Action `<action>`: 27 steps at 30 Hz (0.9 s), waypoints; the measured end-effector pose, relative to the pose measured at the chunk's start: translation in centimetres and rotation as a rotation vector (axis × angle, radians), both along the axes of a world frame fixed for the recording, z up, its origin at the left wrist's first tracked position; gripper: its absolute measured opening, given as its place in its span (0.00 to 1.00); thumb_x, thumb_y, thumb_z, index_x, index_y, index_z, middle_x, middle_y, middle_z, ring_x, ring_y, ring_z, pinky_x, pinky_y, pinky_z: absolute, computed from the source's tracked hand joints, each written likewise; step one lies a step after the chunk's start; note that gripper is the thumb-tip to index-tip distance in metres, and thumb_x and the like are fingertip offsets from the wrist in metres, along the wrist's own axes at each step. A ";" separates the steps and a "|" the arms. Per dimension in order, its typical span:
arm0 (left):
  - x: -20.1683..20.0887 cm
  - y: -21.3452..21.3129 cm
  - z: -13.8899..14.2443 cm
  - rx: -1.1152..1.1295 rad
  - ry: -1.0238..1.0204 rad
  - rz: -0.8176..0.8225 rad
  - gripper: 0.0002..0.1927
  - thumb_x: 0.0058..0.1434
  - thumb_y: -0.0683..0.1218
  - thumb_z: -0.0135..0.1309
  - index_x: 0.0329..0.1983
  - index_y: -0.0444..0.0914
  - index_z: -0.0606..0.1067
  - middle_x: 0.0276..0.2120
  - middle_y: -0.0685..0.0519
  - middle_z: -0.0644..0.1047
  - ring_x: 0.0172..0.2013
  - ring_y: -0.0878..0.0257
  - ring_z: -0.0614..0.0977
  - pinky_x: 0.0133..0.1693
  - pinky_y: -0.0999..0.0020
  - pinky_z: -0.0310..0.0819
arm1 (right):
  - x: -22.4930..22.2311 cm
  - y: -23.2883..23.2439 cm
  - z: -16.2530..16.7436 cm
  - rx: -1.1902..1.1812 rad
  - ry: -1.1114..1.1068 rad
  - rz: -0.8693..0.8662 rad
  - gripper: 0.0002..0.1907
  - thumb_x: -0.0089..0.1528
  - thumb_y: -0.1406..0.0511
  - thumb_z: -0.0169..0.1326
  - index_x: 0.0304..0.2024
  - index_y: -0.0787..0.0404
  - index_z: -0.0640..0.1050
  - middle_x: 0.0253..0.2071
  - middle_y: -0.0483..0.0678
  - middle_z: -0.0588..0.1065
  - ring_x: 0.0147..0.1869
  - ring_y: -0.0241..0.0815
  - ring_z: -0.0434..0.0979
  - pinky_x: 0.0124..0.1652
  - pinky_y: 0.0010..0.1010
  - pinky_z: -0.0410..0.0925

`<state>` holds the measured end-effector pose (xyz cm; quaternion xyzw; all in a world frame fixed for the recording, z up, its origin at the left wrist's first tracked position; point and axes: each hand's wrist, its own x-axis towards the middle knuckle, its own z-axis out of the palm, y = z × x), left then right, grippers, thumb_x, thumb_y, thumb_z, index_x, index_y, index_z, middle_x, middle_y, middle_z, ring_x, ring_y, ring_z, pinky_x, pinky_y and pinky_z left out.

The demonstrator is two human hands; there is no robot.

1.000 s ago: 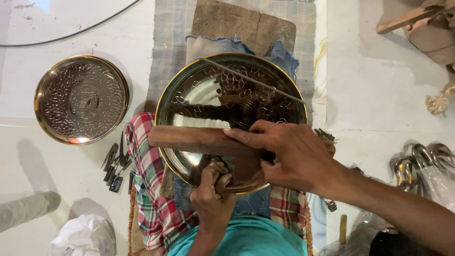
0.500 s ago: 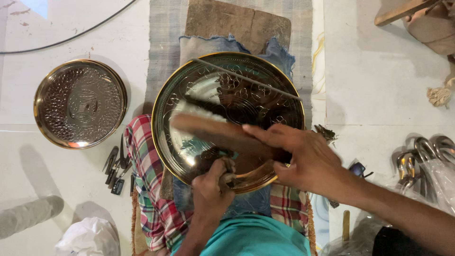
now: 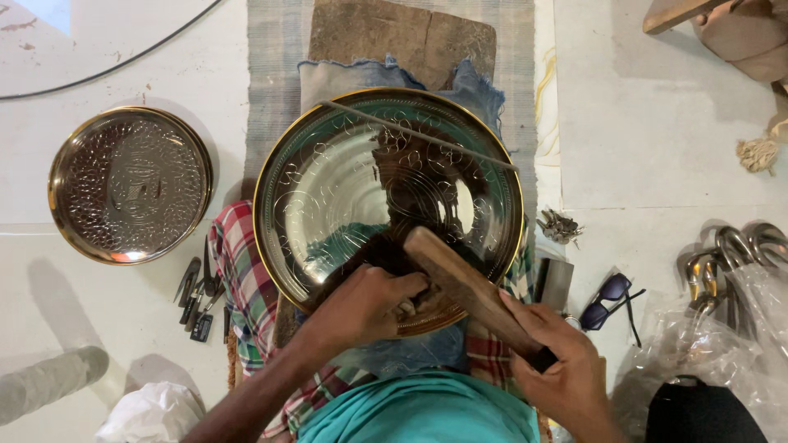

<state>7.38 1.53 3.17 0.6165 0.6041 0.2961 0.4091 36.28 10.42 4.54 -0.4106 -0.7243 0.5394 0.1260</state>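
Over the large brass plate (image 3: 345, 189), the wooden mallet (image 3: 464, 283) had swung from level to angled down; right hand (image 3: 566, 369) clenched its handle, left hand (image 3: 369, 303) gripped a small tool at the near rim.

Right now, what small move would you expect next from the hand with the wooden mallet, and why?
Probably a short downward tap. The right hand grips the wooden mallet by its handle, its head poised at the left hand, which seems to pinch a small tool, mostly hidden, against the near rim of the large engraved metal plate.
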 end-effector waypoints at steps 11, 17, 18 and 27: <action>-1.3 1.5 0.4 0.048 0.003 -0.168 0.24 0.45 0.34 0.57 0.48 0.42 0.78 0.27 0.45 0.82 0.31 0.48 0.85 0.29 0.56 0.77 | 1.3 -4.3 -3.7 -0.013 0.149 -0.326 0.37 0.49 0.82 0.59 0.63 0.72 0.72 0.59 0.59 0.77 0.60 0.43 0.78 0.58 0.29 0.69; -1.1 1.2 -0.6 0.017 -0.010 -0.177 0.25 0.48 0.33 0.56 0.50 0.42 0.78 0.28 0.48 0.83 0.28 0.55 0.87 0.28 0.60 0.78 | 0.3 -3.7 -2.6 0.151 0.089 -0.313 0.34 0.50 0.80 0.60 0.61 0.70 0.74 0.55 0.58 0.78 0.55 0.42 0.81 0.51 0.26 0.73; -1.0 1.2 -0.7 0.001 0.030 -0.181 0.25 0.47 0.32 0.56 0.50 0.42 0.79 0.27 0.47 0.83 0.27 0.54 0.86 0.27 0.59 0.77 | 0.2 -3.5 -2.5 0.180 0.047 -0.270 0.34 0.50 0.79 0.59 0.61 0.69 0.75 0.54 0.57 0.78 0.52 0.41 0.81 0.48 0.25 0.73; -0.2 0.1 -0.2 -0.027 0.056 -0.045 0.22 0.46 0.37 0.62 0.47 0.38 0.78 0.26 0.44 0.82 0.23 0.50 0.83 0.27 0.56 0.75 | -1.9 -1.0 -0.5 0.285 0.228 -0.085 0.36 0.51 0.80 0.57 0.64 0.65 0.73 0.53 0.57 0.77 0.53 0.40 0.79 0.51 0.24 0.71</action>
